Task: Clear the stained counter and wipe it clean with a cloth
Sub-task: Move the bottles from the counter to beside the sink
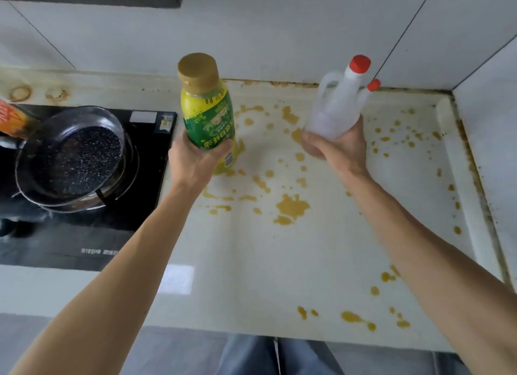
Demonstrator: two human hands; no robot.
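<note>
My left hand (193, 162) grips a yellow-green bottle (207, 114) with a gold cap, held above the white counter (251, 248). My right hand (338, 148) holds the base of a translucent white jug (335, 106) with two red caps, also lifted off the counter. Yellow-orange stains (292, 208) are spattered across the middle, right side and front edge of the counter. No cloth is in view.
A black hob (84, 234) lies at the left with a dark speckled pan (75, 159) on its burner. An orange packet (11, 120) pokes in at the far left. White tiled walls (279, 39) close the back and right.
</note>
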